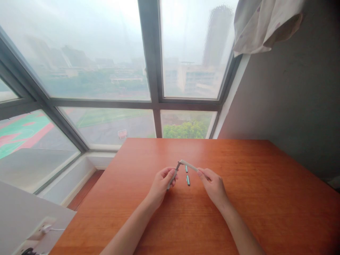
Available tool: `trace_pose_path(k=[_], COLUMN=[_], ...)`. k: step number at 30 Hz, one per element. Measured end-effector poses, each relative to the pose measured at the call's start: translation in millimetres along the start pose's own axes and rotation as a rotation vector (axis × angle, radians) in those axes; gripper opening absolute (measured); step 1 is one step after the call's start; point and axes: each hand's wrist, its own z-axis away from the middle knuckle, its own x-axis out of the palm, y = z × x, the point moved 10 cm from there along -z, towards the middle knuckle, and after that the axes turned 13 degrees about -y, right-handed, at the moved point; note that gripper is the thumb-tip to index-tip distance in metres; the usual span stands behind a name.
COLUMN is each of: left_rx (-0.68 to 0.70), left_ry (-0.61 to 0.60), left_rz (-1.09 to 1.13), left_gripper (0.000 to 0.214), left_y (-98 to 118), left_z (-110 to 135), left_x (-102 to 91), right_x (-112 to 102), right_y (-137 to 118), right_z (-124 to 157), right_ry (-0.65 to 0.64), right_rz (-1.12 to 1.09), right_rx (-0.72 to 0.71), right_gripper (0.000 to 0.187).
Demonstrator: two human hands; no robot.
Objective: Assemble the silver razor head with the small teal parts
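Observation:
Both my hands hold a slim pale device [183,165] that is split into two long flat parts, joined at the far end in a V above the wooden table [239,184]. My left hand [161,184] is closed on the left part [173,175], which shows a dark inner side. My right hand [212,185] pinches the near end of the right, pale part [189,165]. Two small teal batteries [187,176] lie on the table between my hands, one behind the other.
The orange-brown table runs to a large window [148,71] with dark frames at the back. A grey wall [292,92] is on the right, with a cloth [262,24] hanging above. A white surface with a plug and cable [42,230] sits at lower left.

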Motion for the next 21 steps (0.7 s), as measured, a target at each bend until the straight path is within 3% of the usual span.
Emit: trace_pose_path(k=[5,12,21], left_rx=[-0.03,0.021,-0.016], left_ry=[-0.05,0.03,-0.038], left_rz=[-0.041,0.047,-0.067], left_gripper=[0.041,0.04,0.039], left_y=[-3,3,-1], left_z=[0,-1,0], left_x=[5.4,-5.6,4.2], right_x=[2,3,6], right_y=[-2,2,6], right_z=[-1,-1,-1], right_ry=[-0.02,-0.018,-0.014], right_rz=[-0.035,-0.025,-0.053], right_rx=[-0.009,0.0,0.0], right_gripper=[0.04,0.039,0.04])
